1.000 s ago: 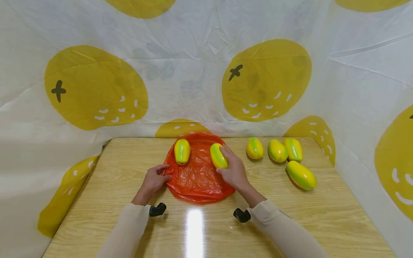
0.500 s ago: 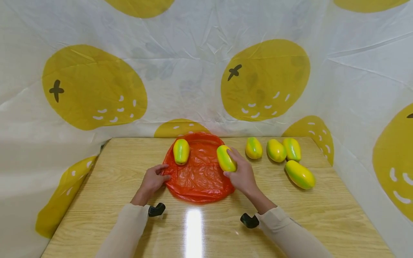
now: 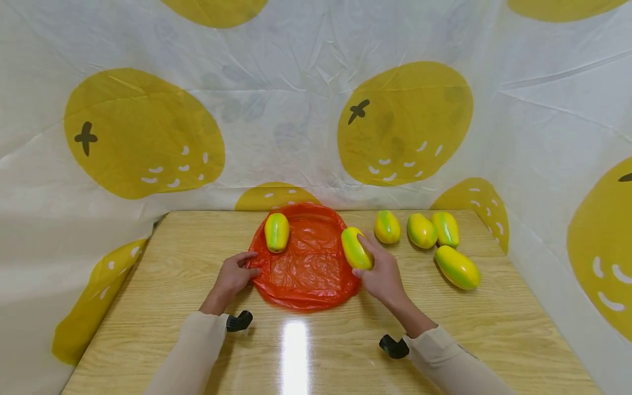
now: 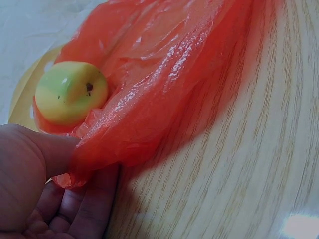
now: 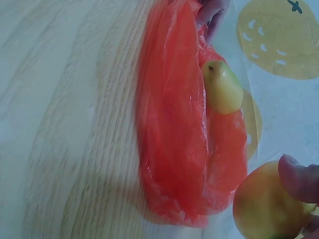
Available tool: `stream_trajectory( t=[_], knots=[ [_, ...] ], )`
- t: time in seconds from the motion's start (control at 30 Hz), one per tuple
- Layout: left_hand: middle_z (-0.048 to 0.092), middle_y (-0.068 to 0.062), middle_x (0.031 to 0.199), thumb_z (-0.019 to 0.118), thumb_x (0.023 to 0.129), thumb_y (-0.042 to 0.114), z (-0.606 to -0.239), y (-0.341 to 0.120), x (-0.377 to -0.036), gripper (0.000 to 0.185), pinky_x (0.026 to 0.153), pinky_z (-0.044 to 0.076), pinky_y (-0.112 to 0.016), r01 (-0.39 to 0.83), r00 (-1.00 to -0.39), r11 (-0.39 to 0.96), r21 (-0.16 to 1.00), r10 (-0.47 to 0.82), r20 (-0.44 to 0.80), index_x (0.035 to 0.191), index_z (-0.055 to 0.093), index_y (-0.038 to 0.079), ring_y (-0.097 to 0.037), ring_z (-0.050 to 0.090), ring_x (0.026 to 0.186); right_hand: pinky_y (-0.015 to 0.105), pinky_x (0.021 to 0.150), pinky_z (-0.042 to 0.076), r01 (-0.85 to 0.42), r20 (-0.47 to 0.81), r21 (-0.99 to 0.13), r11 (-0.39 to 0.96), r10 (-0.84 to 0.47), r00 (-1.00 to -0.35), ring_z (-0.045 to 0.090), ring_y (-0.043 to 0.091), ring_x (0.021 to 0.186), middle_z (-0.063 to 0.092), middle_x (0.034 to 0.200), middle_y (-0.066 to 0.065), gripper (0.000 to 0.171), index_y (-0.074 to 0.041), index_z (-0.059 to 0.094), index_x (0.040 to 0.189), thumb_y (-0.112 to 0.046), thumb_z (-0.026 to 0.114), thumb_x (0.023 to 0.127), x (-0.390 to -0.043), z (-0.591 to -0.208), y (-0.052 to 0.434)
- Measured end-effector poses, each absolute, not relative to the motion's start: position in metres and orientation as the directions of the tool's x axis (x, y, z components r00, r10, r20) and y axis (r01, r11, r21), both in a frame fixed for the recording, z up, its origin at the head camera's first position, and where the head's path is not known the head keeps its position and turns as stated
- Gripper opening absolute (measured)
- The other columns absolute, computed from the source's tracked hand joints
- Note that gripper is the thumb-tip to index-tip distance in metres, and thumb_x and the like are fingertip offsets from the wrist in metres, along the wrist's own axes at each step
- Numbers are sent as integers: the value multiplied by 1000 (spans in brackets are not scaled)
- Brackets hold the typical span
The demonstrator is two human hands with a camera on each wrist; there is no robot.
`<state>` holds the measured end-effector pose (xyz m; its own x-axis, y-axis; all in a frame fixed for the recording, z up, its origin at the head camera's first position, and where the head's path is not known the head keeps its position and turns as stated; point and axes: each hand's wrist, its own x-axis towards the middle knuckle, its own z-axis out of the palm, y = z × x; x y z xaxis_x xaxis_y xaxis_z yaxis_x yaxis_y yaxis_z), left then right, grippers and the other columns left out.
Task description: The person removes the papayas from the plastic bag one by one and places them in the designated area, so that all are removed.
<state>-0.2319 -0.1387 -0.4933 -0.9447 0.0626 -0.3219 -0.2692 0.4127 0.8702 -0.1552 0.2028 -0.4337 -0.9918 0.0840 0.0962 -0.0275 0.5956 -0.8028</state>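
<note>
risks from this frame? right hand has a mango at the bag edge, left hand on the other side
1. The right hand holds the mango at the rim of the orange bag; the smooth fruit could slip and roll across the table.
2. The left hand pinches only thin film; it may tear or slide free.
3. The mango on the bag could roll if the bag shifts.

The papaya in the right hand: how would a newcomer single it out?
Find the orange plastic bag mid-table. At its right edge, the right hand holds one yellow-green papaya. It alone is in a grip: one other lies on the bag, four lie bare on the wood.
</note>
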Motion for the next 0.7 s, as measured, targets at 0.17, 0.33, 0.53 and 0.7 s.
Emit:
stream_trajectory(
  t=[0.17,0.33,0.53,0.7],
  knots=[
    [46,-25,159,66,98,2,-495,-138,-233,54,105,57,-40,-272,-944,403,874,66,-324,150,53,3,-33,57,128,55,129,25,-50,126,-795,604,84,-988,30,36,158,35,169,16,79,-8,45,158,7,73,86,-150,-434,209],
    [46,-26,159,66,98,1,-495,-138,-234,54,108,55,-43,-262,-947,405,876,68,-315,150,53,3,-34,56,131,54,129,24,-44,129,-793,607,97,-987,29,36,158,35,169,15,80,-7,45,157,8,74,84,-145,-434,217],
    [46,-25,159,65,97,1,-494,-137,-234,54,109,54,-44,-259,-948,404,877,69,-312,150,53,3,-34,56,132,57,128,25,-28,129,-781,624,118,-985,30,40,157,34,169,18,80,-7,45,157,7,75,85,-141,-436,229],
    [45,-24,160,65,98,2,-493,-138,-234,54,104,58,-37,-273,-943,406,872,67,-326,151,53,4,-33,56,128,58,128,24,-10,120,-776,630,133,-984,28,41,157,32,169,19,80,-7,44,158,6,76,85,-137,-436,237]
  ],
)
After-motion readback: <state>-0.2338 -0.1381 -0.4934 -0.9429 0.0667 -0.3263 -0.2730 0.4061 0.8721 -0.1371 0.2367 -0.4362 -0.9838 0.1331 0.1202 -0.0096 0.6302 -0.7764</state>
